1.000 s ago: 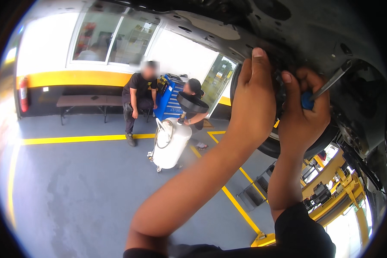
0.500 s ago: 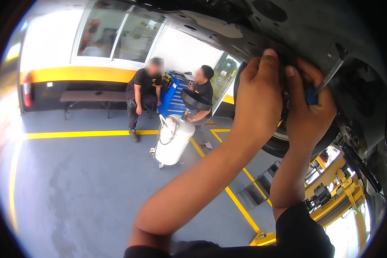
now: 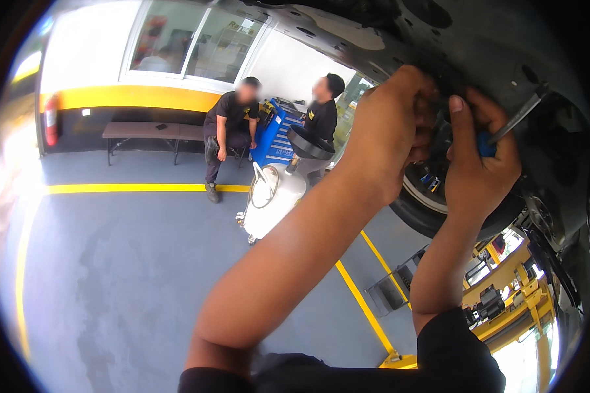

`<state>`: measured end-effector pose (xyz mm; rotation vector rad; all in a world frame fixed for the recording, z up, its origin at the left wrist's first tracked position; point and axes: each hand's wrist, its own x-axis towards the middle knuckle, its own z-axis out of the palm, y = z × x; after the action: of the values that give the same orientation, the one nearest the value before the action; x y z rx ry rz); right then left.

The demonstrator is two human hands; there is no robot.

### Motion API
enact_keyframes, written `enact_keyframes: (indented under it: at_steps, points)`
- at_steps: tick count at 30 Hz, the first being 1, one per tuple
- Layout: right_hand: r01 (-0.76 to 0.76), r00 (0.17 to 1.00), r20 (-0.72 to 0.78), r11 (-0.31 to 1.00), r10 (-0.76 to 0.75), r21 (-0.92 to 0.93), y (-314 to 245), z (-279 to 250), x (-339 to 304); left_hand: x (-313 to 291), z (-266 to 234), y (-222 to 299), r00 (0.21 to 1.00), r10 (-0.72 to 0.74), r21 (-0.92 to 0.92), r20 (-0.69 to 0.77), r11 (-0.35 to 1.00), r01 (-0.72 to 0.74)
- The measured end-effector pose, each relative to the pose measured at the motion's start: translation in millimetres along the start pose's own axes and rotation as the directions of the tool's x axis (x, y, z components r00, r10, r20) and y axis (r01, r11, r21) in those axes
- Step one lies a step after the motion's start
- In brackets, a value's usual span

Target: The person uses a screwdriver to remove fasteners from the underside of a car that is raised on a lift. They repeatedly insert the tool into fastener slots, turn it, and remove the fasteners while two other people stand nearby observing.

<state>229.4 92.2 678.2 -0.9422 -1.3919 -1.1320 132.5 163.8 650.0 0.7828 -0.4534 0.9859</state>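
Both my hands are raised to the dark underside of a vehicle [image 3: 485, 39], near a tyre [image 3: 413, 211]. My left hand [image 3: 390, 124] is closed, its fingers curled against a dark part of the underbody; what they grip is hidden in shadow. Close beside it, my right hand [image 3: 478, 173] keeps a screwdriver [image 3: 519, 116] tucked in its curled fingers. The blue handle shows between thumb and fingers, and the metal shaft slants up and to the right. The right thumb points upward, near the left fingers.
A white wheeled tank [image 3: 278, 200] with a black funnel [image 3: 310, 144] stands ahead. Beyond it are two people, a blue tool cabinet [image 3: 267, 141] and a bench [image 3: 152, 131]. A black step-like frame [image 3: 387, 293] and yellow lift parts [image 3: 524, 304] are to the right.
My left hand has turned and shifted slightly left, its fingers now curled inward. My right hand has moved slightly right and down with the screwdriver. The view has tilted a little.
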Motion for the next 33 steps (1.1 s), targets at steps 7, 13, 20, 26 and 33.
enact_keyframes:
  at_steps: [7,13,20,26,33]
  points:
    - [0.025,1.000,0.013,0.997,-0.026,0.069,3,-2,-1,-10,10,-2,0.995,0.060,0.103,-0.081,0.993,-0.051]
    - [0.062,0.998,0.017,0.997,-0.063,0.035,3,-3,3,-4,8,3,0.997,0.047,0.123,-0.068,0.992,-0.038]
    - [0.065,0.998,-0.009,0.998,-0.065,-0.002,5,-3,4,18,-1,-33,0.913,0.403,0.562,0.063,0.741,-0.366]
    - [0.065,0.997,-0.036,0.997,-0.064,0.046,6,0,-3,22,-2,-27,0.917,0.390,0.813,0.080,0.507,-0.287]
    - [0.117,0.983,0.112,0.969,-0.144,0.220,13,-2,-27,5,-5,3,0.954,0.246,0.984,0.173,-0.009,-0.176]
